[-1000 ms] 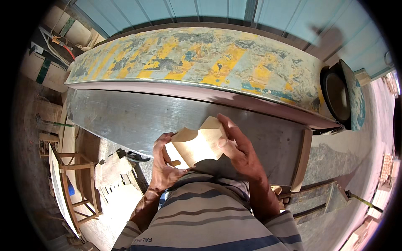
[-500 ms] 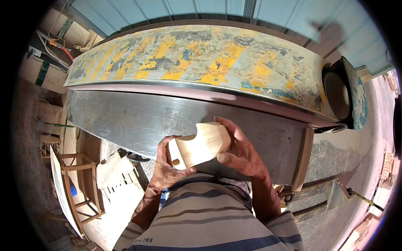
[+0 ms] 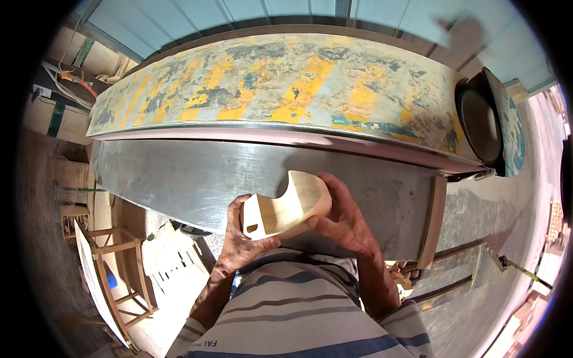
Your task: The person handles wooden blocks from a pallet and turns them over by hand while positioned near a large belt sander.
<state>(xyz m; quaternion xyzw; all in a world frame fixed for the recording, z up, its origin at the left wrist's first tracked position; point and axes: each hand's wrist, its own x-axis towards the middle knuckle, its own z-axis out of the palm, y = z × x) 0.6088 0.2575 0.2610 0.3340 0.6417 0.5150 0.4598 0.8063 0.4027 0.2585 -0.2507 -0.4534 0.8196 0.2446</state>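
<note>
Both hands hold a pale block of shaped wood (image 3: 286, 209) in front of my body, over the near edge of a metal table. A deep rounded notch is cut in its upper side, and a small slot shows in its left end. My left hand (image 3: 242, 235) grips that left end, thumb along the lower edge. Around the rounded right end my right hand (image 3: 343, 215) is closed, its thumb pressing the near side. Beneath and beyond the wood lies the smooth grey metal table (image 3: 197, 173) of a belt sander.
Behind the table runs the sander's long housing (image 3: 256, 83), with worn yellow stripes and a pinkish belt below. A roller (image 3: 482, 128) sits at its right end. A wooden strip (image 3: 433, 221) edges the table's right side. At lower left stands a wooden frame stand (image 3: 122, 274).
The wooden block has been tilted in my hands, so its notch and the slotted end show more. Both hands keep their hold. The whole view has shifted slightly.
</note>
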